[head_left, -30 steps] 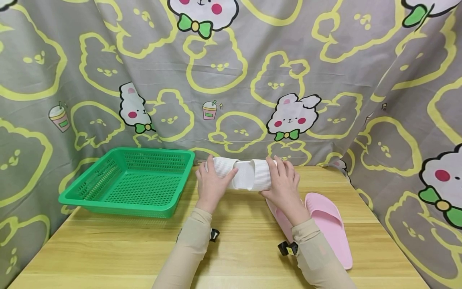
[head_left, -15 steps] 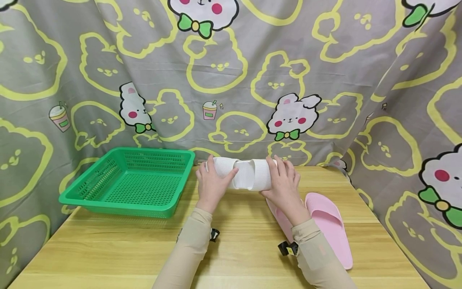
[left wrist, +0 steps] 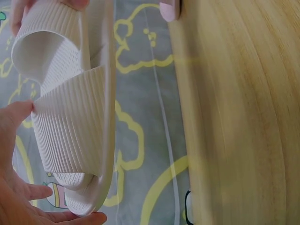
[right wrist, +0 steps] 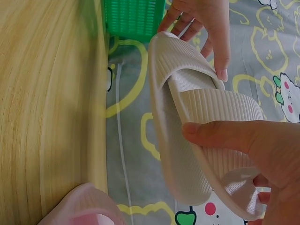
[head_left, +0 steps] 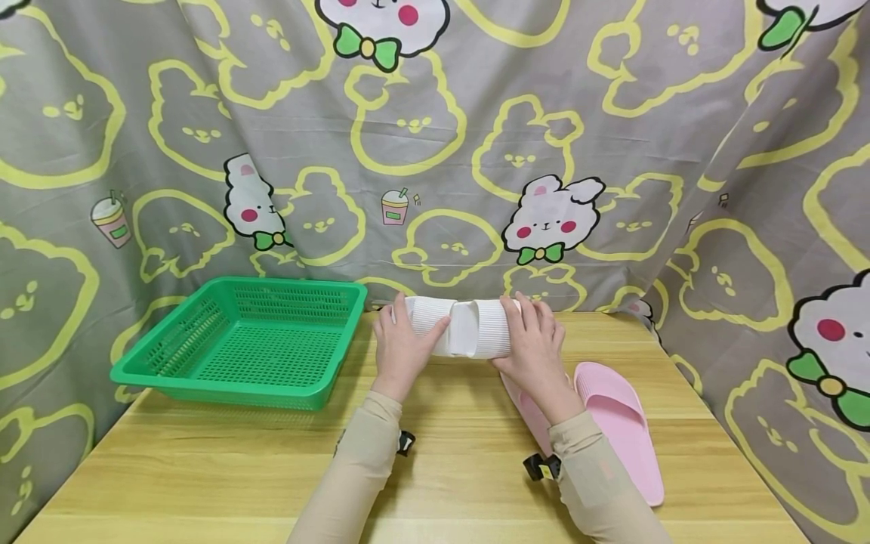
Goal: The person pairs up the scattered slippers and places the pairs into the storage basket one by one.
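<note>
A pair of white ribbed slide slippers (head_left: 496, 329) is held up over the far part of the table, fitted into each other with their straps side by side. My left hand (head_left: 401, 347) grips the left end, thumb on the strap (left wrist: 70, 126) and fingertips round the toe end in the left wrist view. At the right end my right hand (head_left: 537, 347) holds on, its thumb (right wrist: 211, 133) lying over the edge of one slipper's sole. Two pink slippers (head_left: 615, 431) rest on the table by the right forearm, which partly hides one.
On the left of the wooden table (head_left: 442, 483) stands a green perforated plastic basket (head_left: 326, 397) with nothing in it. A grey patterned curtain (head_left: 448, 166) hangs right behind the table's far edge.
My left hand has shifted slightly to the right with its slipper, narrowing the gap between the two white straps. The right hand, basket and pink slippers stay put.
</note>
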Motion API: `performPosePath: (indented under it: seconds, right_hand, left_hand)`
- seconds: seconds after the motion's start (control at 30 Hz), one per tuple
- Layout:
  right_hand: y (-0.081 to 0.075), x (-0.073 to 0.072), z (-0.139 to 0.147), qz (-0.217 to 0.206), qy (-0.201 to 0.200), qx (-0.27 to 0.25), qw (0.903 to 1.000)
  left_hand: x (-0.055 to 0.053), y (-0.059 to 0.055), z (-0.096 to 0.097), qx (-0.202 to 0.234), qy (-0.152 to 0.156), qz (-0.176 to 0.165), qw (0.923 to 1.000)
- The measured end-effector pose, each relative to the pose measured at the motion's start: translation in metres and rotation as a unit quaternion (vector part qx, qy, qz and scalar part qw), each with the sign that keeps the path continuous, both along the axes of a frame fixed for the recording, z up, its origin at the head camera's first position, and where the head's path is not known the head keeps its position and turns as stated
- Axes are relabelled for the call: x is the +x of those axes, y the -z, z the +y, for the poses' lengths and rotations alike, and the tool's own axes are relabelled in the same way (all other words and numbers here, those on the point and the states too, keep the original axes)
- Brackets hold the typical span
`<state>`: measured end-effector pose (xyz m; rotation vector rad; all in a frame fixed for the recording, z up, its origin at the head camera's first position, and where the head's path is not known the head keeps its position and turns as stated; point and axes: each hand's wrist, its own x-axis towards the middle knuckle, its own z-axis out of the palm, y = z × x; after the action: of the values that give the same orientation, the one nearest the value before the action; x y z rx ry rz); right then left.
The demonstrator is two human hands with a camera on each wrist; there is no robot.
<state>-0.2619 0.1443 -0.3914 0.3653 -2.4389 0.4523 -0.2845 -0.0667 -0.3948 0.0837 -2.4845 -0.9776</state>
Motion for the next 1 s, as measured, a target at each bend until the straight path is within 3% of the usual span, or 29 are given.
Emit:
performPosePath:
  seconds: [0.27,1.0]
  right_hand:
    - [-0.0003,0.0003,0.0008,-0.01,0.001,0.001,1.0]
    - [-0.0015,-0.0006,0.0021,-0.007,0.006,-0.004,0.9999]
  left_hand:
    - [-0.001,0.0012,0.0006,0.0,0.001,0.02,0.9998]
    - [0.0011,-0.001,0.0011,-0.003,0.012,0.011,0.9999]
